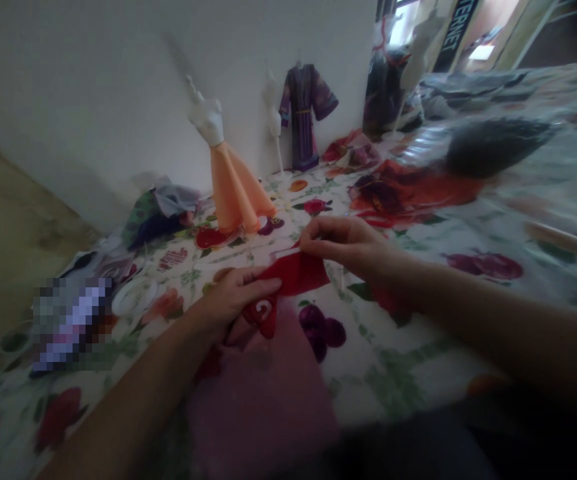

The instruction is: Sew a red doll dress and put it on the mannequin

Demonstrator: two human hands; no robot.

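1. A small red cloth piece (295, 275) lies mid-scene on the floral-covered surface (418, 347), stretched between both hands.
2. The left hand (235, 297) pins its near-left end, fingers (261, 285) pressed together flat on the cloth.
3. The right hand (348, 243) pinches the far edge, fingers (313, 241) closed tight.
4. A pink fabric (263, 400) lies just near; farther off stands a mannequin in an orange skirt (235, 190).

A small piece of red cloth (295, 273) lies stretched across the fruit-printed table cover, near its front edge; the near end carries a white curled mark (its shape too blurred to read); that end is pinched under the left hand (235, 297), the far end is gripped by the right hand (348, 247); the cloth spans flat between them, slightly creased along its middle.
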